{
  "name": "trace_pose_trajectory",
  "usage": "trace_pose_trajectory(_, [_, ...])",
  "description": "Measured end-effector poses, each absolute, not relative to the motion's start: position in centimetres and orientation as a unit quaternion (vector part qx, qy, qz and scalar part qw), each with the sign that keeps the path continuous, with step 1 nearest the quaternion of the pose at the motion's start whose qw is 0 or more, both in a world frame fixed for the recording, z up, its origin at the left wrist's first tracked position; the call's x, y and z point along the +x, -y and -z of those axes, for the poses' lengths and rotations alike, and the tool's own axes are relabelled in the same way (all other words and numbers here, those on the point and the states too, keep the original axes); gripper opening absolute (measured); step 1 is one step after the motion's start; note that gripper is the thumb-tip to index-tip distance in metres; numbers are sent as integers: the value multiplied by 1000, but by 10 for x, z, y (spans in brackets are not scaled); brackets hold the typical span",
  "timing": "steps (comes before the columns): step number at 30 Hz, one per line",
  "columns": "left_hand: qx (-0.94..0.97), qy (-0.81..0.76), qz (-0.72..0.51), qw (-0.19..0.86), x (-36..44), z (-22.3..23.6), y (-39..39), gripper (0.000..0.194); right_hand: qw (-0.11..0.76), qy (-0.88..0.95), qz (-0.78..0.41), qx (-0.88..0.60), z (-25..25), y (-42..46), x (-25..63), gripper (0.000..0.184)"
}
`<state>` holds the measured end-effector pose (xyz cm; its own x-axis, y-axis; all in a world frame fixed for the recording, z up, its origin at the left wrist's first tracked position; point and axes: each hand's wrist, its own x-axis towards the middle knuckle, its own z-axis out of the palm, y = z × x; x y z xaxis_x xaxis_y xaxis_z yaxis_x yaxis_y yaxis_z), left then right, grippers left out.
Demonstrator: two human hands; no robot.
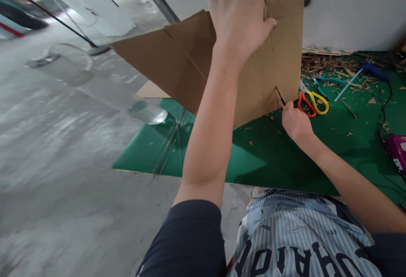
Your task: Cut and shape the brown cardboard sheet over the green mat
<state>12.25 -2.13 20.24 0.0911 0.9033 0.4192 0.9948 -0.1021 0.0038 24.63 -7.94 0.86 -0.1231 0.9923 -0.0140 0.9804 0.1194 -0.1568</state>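
A large creased sheet of brown cardboard stands tilted on edge over a green mat. My left hand grips its upper edge, fingers curled over the top. My right hand is closed round a thin dark blade or tool whose tip sits in a cut near the cardboard's lower right edge. The tool's handle is hidden in my fist.
Red-and-yellow scissors lie just right of my right hand. Cardboard scraps, a blue glue gun with a black cord, a teal tool and a pink device lie on the mat. Bare concrete floor lies to the left.
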Motion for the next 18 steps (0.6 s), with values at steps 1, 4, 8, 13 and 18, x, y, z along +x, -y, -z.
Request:
trace_pose_trajectory(1, [-725,655,162,139,123,-203,21,41,45,746,-67,-661,-7,80,246,30])
trace_pose_trajectory(4, [-724,655,170,133,124,-202,22,43,39,746,-68,-662,-3,81,246,30])
trace_pose_trajectory(8, [-726,652,172,135,124,-202,22,41,13,757,-83,-648,6,83,246,28])
trace_pose_trajectory(13, [-727,653,175,124,123,-202,21,38,1,757,-88,-648,8,84,245,29])
trace_pose_trajectory(18, [-728,649,173,141,122,-201,18,42,-6,752,-95,-652,3,85,245,31])
